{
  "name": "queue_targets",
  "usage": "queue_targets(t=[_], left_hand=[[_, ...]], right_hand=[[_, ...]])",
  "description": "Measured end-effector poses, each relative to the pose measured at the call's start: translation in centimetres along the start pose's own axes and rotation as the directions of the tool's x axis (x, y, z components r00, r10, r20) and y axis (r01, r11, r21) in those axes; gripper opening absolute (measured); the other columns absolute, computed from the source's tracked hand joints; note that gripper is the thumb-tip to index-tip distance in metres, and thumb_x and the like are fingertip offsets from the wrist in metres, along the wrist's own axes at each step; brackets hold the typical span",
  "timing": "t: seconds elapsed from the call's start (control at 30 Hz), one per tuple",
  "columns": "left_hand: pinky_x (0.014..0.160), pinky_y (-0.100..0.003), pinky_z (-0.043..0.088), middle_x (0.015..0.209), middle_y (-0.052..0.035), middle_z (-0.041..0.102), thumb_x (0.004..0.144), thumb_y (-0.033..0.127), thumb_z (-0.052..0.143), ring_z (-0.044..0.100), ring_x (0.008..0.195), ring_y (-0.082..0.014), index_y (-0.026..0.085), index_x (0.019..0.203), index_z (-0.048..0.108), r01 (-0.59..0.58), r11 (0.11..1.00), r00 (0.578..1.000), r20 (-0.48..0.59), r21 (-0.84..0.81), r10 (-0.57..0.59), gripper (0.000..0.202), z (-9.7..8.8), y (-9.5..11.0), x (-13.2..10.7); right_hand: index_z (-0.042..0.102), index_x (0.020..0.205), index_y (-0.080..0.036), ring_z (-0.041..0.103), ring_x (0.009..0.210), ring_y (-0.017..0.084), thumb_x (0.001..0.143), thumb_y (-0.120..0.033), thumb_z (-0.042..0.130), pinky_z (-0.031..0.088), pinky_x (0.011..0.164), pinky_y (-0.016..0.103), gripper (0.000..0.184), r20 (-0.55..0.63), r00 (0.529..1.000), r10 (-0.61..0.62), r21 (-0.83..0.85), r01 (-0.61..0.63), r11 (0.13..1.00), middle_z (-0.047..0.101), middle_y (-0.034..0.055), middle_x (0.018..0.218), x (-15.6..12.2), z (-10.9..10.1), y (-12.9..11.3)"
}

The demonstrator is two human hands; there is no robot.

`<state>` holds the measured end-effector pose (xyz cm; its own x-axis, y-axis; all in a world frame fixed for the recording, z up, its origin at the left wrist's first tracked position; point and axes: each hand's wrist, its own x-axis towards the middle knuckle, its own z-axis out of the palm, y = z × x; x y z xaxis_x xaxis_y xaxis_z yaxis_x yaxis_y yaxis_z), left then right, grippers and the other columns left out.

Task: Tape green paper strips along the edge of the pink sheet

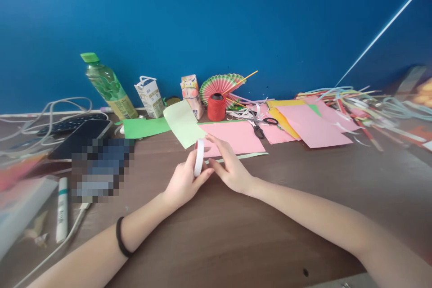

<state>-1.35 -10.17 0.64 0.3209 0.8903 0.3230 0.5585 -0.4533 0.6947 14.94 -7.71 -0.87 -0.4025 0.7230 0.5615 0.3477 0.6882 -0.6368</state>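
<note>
Over the middle of the desk, my left hand [184, 183] is closed around a narrow white ring, which looks like a roll of tape [199, 157], held on edge. My right hand [232, 168] is close beside it, thumb and forefinger apart. The forefinger tip reaches the top of the roll, and the thumb is near my left thumb; whether it touches is hard to tell. Just beyond the hands lie a pink paper sheet [236, 137] and a pale green sheet [184, 121].
Scissors [259, 131] and more pink paper [313, 123] lie right of centre. A green-capped bottle [110, 85], cartons [150, 96], a red spool [216, 108] and a paper fan [221, 85] stand by the blue wall. Phones [81, 139], cables and a marker [62, 211] occupy the left; paper strips, the right.
</note>
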Motion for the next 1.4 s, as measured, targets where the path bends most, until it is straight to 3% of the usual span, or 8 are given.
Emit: queue_targets(t=[0.07,0.13,0.23,0.3,0.4,0.63,0.97,1.4], left_hand=[[0.054,-0.024,0.045,0.064,0.0058,0.049,0.082,0.026,0.046,0.049,0.051,-0.0093,0.02,0.121,0.032,0.008,0.998,0.999,-0.048,-0.058,-0.011,0.041,0.0,-0.1,0.1],[0.053,-0.023,0.045,0.067,0.005,0.047,0.08,0.02,0.046,0.047,0.053,-0.009,0.019,0.121,0.029,-0.074,0.99,0.996,-0.066,-0.119,0.066,0.045,0.1,-0.3,0.2],[0.061,-0.026,0.048,0.077,0.0008,0.049,0.075,0.013,0.045,0.052,0.066,-0.0113,0.019,0.118,0.031,-0.161,0.976,0.985,-0.083,-0.148,0.15,0.045,0.4,-0.9,0.3],[0.068,-0.029,0.049,0.086,-0.0034,0.053,0.077,0.013,0.043,0.056,0.077,-0.0139,0.018,0.116,0.033,-0.129,0.98,0.99,-0.082,-0.153,0.118,0.041,0.4,-1.0,0.4],[0.071,-0.03,0.049,0.09,-0.0058,0.057,0.082,0.018,0.04,0.058,0.081,-0.0155,0.017,0.113,0.038,-0.052,0.986,0.998,-0.053,-0.157,0.045,0.031,0.3,-0.8,0.6],[0.064,-0.027,0.048,0.072,-0.0002,0.061,0.087,0.031,0.037,0.059,0.066,-0.0137,0.018,0.092,0.049,0.052,0.997,0.998,0.021,-0.057,-0.051,0.018,-0.2,0.1,0.6],[0.062,-0.027,0.046,0.071,-0.0005,0.056,0.089,0.027,0.03,0.054,0.063,-0.0132,0.019,0.091,0.045,-0.011,0.998,0.999,0.029,-0.055,0.013,0.017,-0.2,0.1,0.5],[0.059,-0.025,0.043,0.066,0.0016,0.052,0.089,0.027,0.029,0.051,0.06,-0.0124,0.02,0.081,0.043,0.055,0.998,0.998,-0.036,0.043,-0.053,0.017,-0.2,0.2,0.7]], right_hand=[[0.02,0.137,-0.024,0.03,0.129,0.021,0.086,-0.02,0.041,0.031,0.104,0.044,0.056,-0.024,0.998,-0.052,-0.01,0.052,0.999,0.035,0.01,0.137,-0.1,0.0,-0.2],[0.02,0.137,-0.024,0.028,0.13,0.021,0.083,-0.015,0.042,0.03,0.105,0.045,0.058,-0.027,0.99,-0.136,-0.034,0.135,0.99,0.033,0.01,0.138,-0.2,-0.1,-0.4],[0.024,0.135,-0.025,0.029,0.129,0.02,0.081,-0.009,0.042,0.031,0.105,0.044,0.059,0.02,0.964,-0.264,-0.103,0.265,0.959,0.036,0.008,0.136,-0.3,-0.1,-0.6],[0.027,0.134,-0.027,0.03,0.128,0.019,0.081,-0.007,0.039,0.031,0.105,0.044,0.058,0.052,0.95,-0.308,-0.149,0.312,0.938,0.04,0.006,0.135,-0.3,-0.1,-0.6],[0.025,0.136,-0.027,0.031,0.128,0.019,0.082,-0.007,0.037,0.03,0.105,0.044,0.058,0.075,0.959,-0.273,-0.189,0.283,0.94,0.04,0.0053,0.135,-0.1,-0.1,-0.7],[0.019,0.139,-0.027,0.029,0.129,0.019,0.084,-0.013,0.04,0.031,0.105,0.044,0.06,0.03,0.988,-0.153,-0.151,0.156,0.976,0.036,0.0062,0.139,0.1,0.0,-0.5],[0.024,0.137,-0.027,0.03,0.129,0.02,0.082,-0.011,0.041,0.03,0.105,0.045,0.06,0.029,0.986,-0.166,-0.123,0.168,0.978,0.036,0.0066,0.138,0.1,-0.3,-0.7],[0.035,0.127,-0.024,0.032,0.128,0.02,0.077,-0.006,0.04,0.032,0.103,0.046,0.054,0.02,0.986,-0.163,-0.081,0.165,0.983,0.039,0.0075,0.136,-0.1,-0.1,-0.5]])
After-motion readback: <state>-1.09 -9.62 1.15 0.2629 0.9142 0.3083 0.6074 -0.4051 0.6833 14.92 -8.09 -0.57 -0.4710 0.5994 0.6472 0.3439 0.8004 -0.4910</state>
